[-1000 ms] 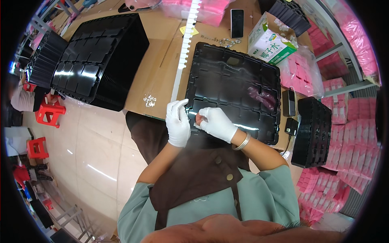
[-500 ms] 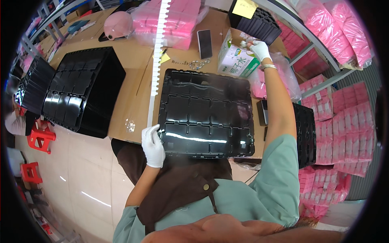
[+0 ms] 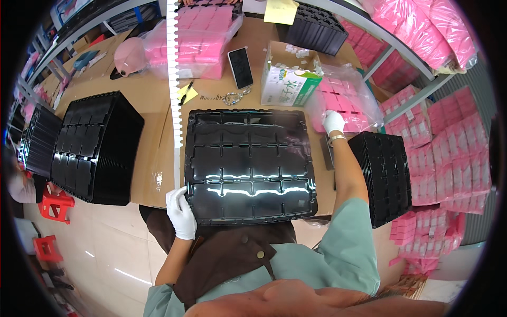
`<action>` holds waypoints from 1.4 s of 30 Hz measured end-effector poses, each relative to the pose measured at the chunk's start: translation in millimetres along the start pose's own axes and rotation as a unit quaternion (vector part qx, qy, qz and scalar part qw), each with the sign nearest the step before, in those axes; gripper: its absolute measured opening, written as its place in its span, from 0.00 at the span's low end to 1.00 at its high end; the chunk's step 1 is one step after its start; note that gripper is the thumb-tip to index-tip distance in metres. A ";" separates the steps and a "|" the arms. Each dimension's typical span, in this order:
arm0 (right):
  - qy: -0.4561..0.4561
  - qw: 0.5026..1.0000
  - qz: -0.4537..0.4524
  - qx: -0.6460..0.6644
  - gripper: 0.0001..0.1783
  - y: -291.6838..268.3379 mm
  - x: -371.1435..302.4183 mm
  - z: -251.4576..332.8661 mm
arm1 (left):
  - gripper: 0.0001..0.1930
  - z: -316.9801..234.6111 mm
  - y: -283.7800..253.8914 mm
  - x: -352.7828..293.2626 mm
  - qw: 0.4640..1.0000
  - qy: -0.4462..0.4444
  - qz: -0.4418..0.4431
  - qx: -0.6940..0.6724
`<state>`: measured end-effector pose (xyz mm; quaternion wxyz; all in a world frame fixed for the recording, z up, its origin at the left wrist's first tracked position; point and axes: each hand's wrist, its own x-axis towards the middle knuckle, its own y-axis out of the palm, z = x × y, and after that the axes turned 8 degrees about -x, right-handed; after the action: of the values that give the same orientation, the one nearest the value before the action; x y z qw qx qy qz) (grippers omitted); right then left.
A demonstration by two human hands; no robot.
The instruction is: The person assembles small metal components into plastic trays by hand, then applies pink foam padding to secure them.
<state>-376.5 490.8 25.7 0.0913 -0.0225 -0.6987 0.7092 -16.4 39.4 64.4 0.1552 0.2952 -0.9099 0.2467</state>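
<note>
Currently tray (image 3: pixel 237 156) flat; left hand (image 3: pixel 181 215) at its edge, fingers bent; right hand (image 3: pixel 333 122) by pink pack (image 3: pixel 346 100); I can't tell either grip, or what's done, left.

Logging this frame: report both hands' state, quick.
Left hand: partly curled at the black tray; grip unclear.
Right hand: at the bagged pink pieces; grip cannot be told.

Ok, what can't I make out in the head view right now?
All in the head view:
Right hand: whether it holds anything; the back of its glove hides the palm.
White-and-green carton: its bottom; the front wall hides it.
Dark device: its full outline; the right forearm covers part.
Person at far left: cut off by the dark rim.
</note>
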 end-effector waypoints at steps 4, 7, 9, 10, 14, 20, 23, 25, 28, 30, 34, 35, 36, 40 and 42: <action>0.065 0.975 -0.159 0.138 0.10 3.1 14.2 -33.3 | 0.11 -3.9 -5.7 4.4 0.999 0.018 0.034 0.032; 0.069 0.868 -0.187 0.454 0.09 -47.1 29.8 -54.6 | 0.11 -24.9 -17.0 28.0 0.995 0.040 0.016 0.087; -0.019 0.821 -0.192 0.538 0.11 -112.1 0.4 -28.1 | 0.12 -40.3 -24.7 51.7 0.994 0.072 0.037 0.070; -0.062 0.813 -0.148 0.559 0.11 -145.7 -22.5 -4.4 | 0.13 -55.9 -22.5 61.5 0.990 0.051 0.130 0.013; -0.207 0.863 -0.070 0.456 0.09 -218.4 -137.8 80.6 | 0.28 -104.5 46.3 90.0 0.800 -0.138 0.468 -0.350; -0.411 0.849 -0.028 0.331 0.12 -170.1 -229.2 133.8 | 0.19 -103.8 118.3 114.0 0.728 -0.383 0.299 -0.483; -0.191 0.904 -0.204 0.324 0.15 -153.1 -237.1 91.8 | 0.16 -84.0 87.2 111.2 0.735 -0.446 0.255 -0.443; 0.040 0.905 -0.047 0.421 0.20 -131.3 -229.0 52.4 | 0.15 -60.7 68.4 111.0 0.732 -0.460 0.277 -0.418; -0.045 0.897 0.083 0.432 0.19 -92.2 -229.3 17.3 | 0.13 -39.5 51.2 112.6 0.705 -0.490 0.310 -0.408; -0.082 0.920 0.059 0.378 0.18 -91.3 -237.5 26.6 | 0.13 -32.2 45.2 107.2 0.704 -0.504 0.298 -0.402; -0.103 0.923 0.041 0.369 0.16 -94.1 -248.1 34.2 | 0.15 -35.4 29.3 92.6 0.726 -0.497 0.259 -0.399; -0.133 0.923 0.046 0.358 0.14 -97.0 -251.0 33.5 | 0.18 -35.4 23.8 89.5 0.732 -0.496 0.257 -0.391; -0.137 0.921 0.046 0.361 0.14 -98.3 -254.2 37.8 | 0.18 -34.3 17.8 86.0 0.735 -0.494 0.253 -0.390; -0.026 0.898 0.106 0.426 0.12 -94.0 -264.7 44.8 | 0.31 -51.5 -0.4 69.2 0.808 -0.445 0.237 -0.304; -0.027 0.898 0.104 0.427 0.12 -98.5 -265.7 47.3 | 0.36 -51.5 -8.9 58.9 0.885 -0.345 0.283 -0.134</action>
<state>-113.4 402.1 99.4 -0.0011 -0.0343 -0.3244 0.9453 -49.7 33.9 135.5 -0.2065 0.0679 -0.9754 0.0381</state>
